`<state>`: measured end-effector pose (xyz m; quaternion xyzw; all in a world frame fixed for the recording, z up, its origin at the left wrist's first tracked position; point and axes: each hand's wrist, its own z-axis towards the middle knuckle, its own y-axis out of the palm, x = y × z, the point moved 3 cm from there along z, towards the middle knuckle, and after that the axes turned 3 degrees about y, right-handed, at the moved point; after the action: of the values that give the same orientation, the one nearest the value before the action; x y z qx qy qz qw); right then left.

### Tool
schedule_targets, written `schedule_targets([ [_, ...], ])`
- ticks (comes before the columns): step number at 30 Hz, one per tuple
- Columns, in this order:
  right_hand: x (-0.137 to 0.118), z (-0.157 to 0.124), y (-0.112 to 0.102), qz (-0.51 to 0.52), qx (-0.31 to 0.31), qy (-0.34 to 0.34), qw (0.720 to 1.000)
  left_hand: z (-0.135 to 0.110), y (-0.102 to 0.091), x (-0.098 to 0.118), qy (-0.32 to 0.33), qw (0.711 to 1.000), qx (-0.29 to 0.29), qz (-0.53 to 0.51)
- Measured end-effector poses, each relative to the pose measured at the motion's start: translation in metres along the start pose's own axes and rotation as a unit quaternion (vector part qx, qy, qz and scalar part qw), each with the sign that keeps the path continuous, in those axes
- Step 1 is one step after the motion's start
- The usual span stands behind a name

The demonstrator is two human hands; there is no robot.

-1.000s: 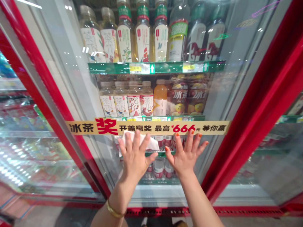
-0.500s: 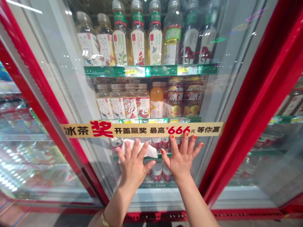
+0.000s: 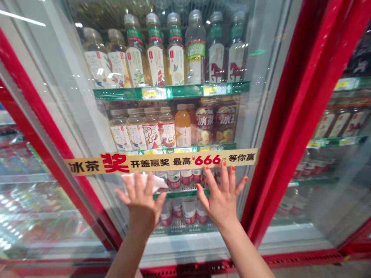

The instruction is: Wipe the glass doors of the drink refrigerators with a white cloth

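Observation:
Both palms face the glass door of a red-framed drinks cooler. My left hand is spread, its fingers over a white tissue or cloth that lies between it and the glass; which of the two I cannot tell. Fingers apart, my right hand is against the glass to the right with nothing in it, its orange-nailed fingertips reaching the lower edge of a yellow banner sticker with black and red characters.
Bottled drinks stand on green-edged shelves behind the glass. Red door frames run along either side. Further cooler sections show at left and right, with more bottles at the right.
My left hand and the white tissue or cloth have slid left across the glass, away from my right hand. The right hand has hardly moved. The view has shifted slightly.

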<state>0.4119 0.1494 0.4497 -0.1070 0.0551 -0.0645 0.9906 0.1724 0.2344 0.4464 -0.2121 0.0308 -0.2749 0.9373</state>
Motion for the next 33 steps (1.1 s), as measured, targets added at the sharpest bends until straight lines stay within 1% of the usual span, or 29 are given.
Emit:
schedule_targets([
  [1, 0.005, 0.004, -0.001, -0.007, 0.007, 0.005, 1.000, 0.013, -0.006, -0.005, -0.036, 0.999, 0.011, -0.014],
  [2, 0.009, 0.008, -0.001, -0.013, 0.018, 0.007, 1.000, 0.028, -0.011, -0.005, -0.058, 0.998, 0.020, -0.028],
  [3, 0.012, 0.012, 0.000, -0.018, 0.028, 0.008, 0.999, 0.042, -0.013, 0.001, -0.061, 0.997, 0.023, -0.037],
  [4, 0.015, 0.015, 0.003, -0.022, 0.036, 0.006, 0.999, 0.052, -0.012, 0.011, -0.042, 0.998, 0.018, -0.042],
  [5, 0.016, 0.017, 0.006, -0.025, 0.041, 0.003, 0.999, 0.057, -0.008, 0.023, -0.006, 0.999, 0.004, -0.040],
  [6, 0.017, 0.018, 0.010, -0.026, 0.045, 0.000, 0.999, 0.054, -0.002, 0.035, 0.038, 0.999, -0.012, -0.034],
  [8, 0.017, 0.017, 0.015, -0.025, 0.048, -0.004, 0.999, 0.034, 0.010, 0.048, 0.117, 0.992, -0.040, -0.014],
  [9, 0.017, 0.016, 0.016, -0.025, 0.048, -0.005, 0.999, 0.022, 0.014, 0.046, 0.139, 0.989, -0.041, -0.005],
  [10, 0.017, 0.015, 0.017, -0.024, 0.047, -0.006, 0.999, 0.013, 0.014, 0.039, 0.142, 0.989, -0.034, 0.001],
  [11, 0.017, 0.014, 0.018, -0.024, 0.046, -0.007, 0.999, 0.010, 0.011, 0.029, 0.123, 0.992, -0.019, 0.002],
  [13, 0.017, 0.012, 0.017, -0.023, 0.045, -0.009, 0.999, 0.020, -0.001, 0.010, 0.042, 0.999, 0.011, -0.013],
  [14, 0.018, 0.012, 0.017, -0.023, 0.046, -0.009, 0.999, 0.031, -0.008, 0.007, 0.000, 0.999, 0.022, -0.025],
  [15, 0.019, 0.012, 0.016, -0.023, 0.046, -0.009, 0.999, 0.043, -0.012, 0.010, -0.029, 0.999, 0.027, -0.035],
  [16, 0.019, 0.012, 0.015, -0.024, 0.047, -0.008, 0.999, 0.053, -0.014, 0.018, -0.038, 0.998, 0.026, -0.041],
  [17, 0.020, 0.013, 0.014, -0.024, 0.048, -0.007, 0.999, 0.059, -0.012, 0.030, -0.023, 0.999, 0.018, -0.043],
  [18, 0.020, 0.013, 0.014, -0.025, 0.048, -0.007, 0.999, 0.059, -0.007, 0.043, 0.011, 0.999, 0.006, -0.042],
  [20, 0.019, 0.014, 0.013, -0.023, 0.047, -0.010, 0.999, 0.040, 0.008, 0.062, 0.099, 0.994, -0.016, -0.040],
  [21, 0.019, 0.014, 0.013, -0.022, 0.048, -0.011, 0.999, 0.025, 0.015, 0.064, 0.136, 0.990, -0.022, -0.040],
  [22, 0.018, 0.015, 0.013, -0.021, 0.049, -0.011, 0.999, 0.009, 0.020, 0.059, 0.156, 0.987, -0.021, -0.038],
  [23, 0.018, 0.015, 0.013, -0.022, 0.050, -0.011, 0.998, -0.003, 0.021, 0.047, 0.153, 0.988, -0.015, -0.033],
  [24, 0.017, 0.015, 0.014, -0.021, 0.053, -0.011, 0.998, -0.009, 0.019, 0.032, 0.129, 0.991, -0.007, -0.025],
  [25, 0.016, 0.015, 0.014, -0.021, 0.056, -0.011, 0.998, -0.009, 0.014, 0.015, 0.090, 0.996, -0.001, -0.020],
  [26, 0.016, 0.015, 0.015, -0.020, 0.059, -0.011, 0.998, -0.001, 0.008, 0.000, 0.044, 0.999, 0.002, -0.018],
  [27, 0.016, 0.015, 0.015, -0.020, 0.061, -0.011, 0.998, 0.011, 0.000, -0.011, 0.001, 1.000, 0.007, -0.021],
  [28, 0.017, 0.014, 0.015, -0.020, 0.064, -0.009, 0.998, 0.026, -0.007, -0.015, -0.026, 0.999, 0.014, -0.027],
  [29, 0.017, 0.014, 0.016, -0.021, 0.064, -0.007, 0.998, 0.039, -0.012, -0.011, -0.034, 0.999, 0.020, -0.033],
  [31, 0.018, 0.014, 0.015, -0.024, 0.060, -0.004, 0.998, 0.054, -0.013, 0.012, 0.001, 0.999, 0.030, -0.035],
  [32, 0.018, 0.014, 0.015, -0.022, 0.058, -0.005, 0.998, 0.052, -0.009, 0.027, 0.038, 0.998, 0.027, -0.030],
  [33, 0.018, 0.014, 0.015, -0.020, 0.055, -0.007, 0.998, 0.043, -0.003, 0.042, 0.077, 0.997, 0.019, -0.023],
])
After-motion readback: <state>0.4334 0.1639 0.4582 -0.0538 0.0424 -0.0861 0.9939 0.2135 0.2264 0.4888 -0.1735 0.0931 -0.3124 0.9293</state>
